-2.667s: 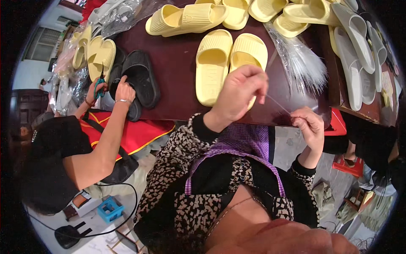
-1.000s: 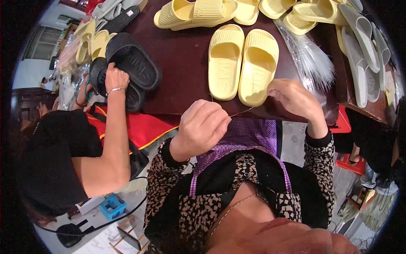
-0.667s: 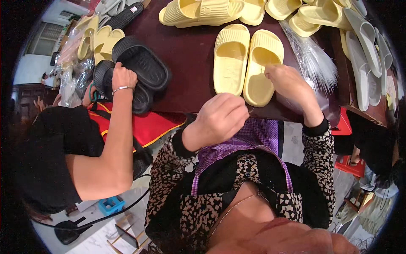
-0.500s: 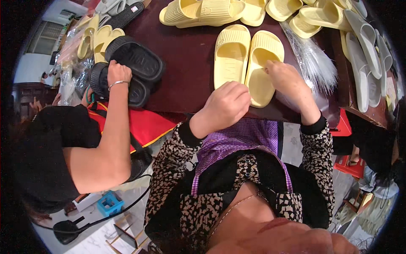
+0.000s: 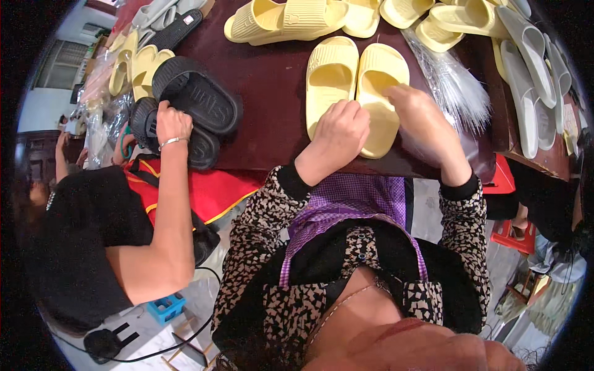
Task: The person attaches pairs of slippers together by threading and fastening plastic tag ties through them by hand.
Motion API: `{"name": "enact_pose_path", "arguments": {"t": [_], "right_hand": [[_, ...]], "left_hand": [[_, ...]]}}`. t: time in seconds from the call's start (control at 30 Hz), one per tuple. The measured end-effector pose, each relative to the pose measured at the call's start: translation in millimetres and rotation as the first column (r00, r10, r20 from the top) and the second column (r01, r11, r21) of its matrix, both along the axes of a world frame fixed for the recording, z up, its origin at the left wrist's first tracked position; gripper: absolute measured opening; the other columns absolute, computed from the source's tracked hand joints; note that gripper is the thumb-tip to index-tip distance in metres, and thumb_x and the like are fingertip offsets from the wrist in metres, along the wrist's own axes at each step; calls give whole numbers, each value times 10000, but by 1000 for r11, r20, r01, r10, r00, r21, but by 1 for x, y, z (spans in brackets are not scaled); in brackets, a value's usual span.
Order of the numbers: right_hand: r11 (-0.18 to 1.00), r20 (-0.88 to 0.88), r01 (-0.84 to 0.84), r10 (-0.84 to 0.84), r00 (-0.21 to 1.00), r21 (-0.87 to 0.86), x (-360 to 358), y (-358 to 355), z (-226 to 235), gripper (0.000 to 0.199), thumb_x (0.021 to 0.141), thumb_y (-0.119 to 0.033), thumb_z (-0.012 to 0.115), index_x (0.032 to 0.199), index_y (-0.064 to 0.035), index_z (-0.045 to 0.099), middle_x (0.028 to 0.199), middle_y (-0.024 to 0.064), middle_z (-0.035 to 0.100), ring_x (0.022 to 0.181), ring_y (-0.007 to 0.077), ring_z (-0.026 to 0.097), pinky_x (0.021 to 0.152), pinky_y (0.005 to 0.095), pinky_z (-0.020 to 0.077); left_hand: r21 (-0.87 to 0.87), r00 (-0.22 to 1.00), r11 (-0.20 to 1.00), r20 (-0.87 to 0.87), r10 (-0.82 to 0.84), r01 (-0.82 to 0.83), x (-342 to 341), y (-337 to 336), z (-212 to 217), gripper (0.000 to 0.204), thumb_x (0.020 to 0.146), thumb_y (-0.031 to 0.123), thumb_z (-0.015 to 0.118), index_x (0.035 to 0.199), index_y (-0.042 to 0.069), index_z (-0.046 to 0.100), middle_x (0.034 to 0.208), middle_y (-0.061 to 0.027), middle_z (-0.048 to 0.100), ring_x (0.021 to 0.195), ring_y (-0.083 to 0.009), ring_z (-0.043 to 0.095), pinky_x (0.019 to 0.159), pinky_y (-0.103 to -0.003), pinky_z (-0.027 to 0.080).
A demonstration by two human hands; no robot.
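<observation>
Leftmost, one co-worker's hand (image 5: 172, 123) touches black slippers (image 5: 213, 104), at least two; midway, two yellow slippers (image 5: 333, 57) lie side by side on one table (image 5: 266, 93), partly under the curled left hand (image 5: 337, 137) and bent-fingered right hand (image 5: 424, 123), whose hold I cannot tell.

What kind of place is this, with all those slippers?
Probably a small slipper workshop. A pair of yellow slippers lies on a dark red table among many others, there's a bundle of thin clear strands, and a co-worker's hand is at black slippers.
</observation>
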State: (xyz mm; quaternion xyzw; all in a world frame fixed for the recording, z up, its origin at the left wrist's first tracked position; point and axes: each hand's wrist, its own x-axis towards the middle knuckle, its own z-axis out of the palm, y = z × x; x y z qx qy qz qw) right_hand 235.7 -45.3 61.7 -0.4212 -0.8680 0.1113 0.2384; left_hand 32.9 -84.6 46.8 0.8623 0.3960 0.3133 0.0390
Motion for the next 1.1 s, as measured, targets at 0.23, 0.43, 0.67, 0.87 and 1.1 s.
{"name": "enact_pose_path", "arguments": {"t": [0.23,0.43,0.67,0.87,1.1], "right_hand": [[984,-175,166,-174,969,-59,17,69,6,206,875,-106,547,1033,2,623,875,206,656,841,303,650,749,358,497],[938,51,341,-338,940,-62,5,143,-41,276,851,-229,587,990,1,652,880,212,657,877,325,644,777,376,488],[895,82,409,-401,912,-178,-15,160,-55,320,816,-289,609,930,3,672,917,217,657,873,341,640,778,399,489],[926,-137,375,-377,916,-41,-15,151,-57,278,826,-219,593,917,37,652,867,186,677,776,300,659,716,369,505],[932,-512,215,-341,788,-290,-13,126,-47,155,876,-122,546,898,24,597,728,67,638,647,126,586,610,253,470]], "left_hand": [[64,999,998,-32,7,-5,0,11,-13,85,720,53,595,713,39,511,742,-107,509,740,-271,529,682,-367,449],[100,998,994,-48,-37,41,3,15,-21,53,729,51,574,721,41,523,747,-103,525,743,-266,538,690,-366,452],[90,997,994,-50,-60,64,3,17,-24,47,726,63,579,729,50,534,752,-97,534,753,-257,546,698,-359,457],[85,995,992,-14,-96,97,-4,10,-22,103,752,86,631,750,43,538,748,-97,525,737,-268,542,694,-365,451],[89,975,980,119,-189,180,-2,3,-10,102,764,105,629,756,46,546,743,-99,525,731,-269,541,689,-364,447]]}}
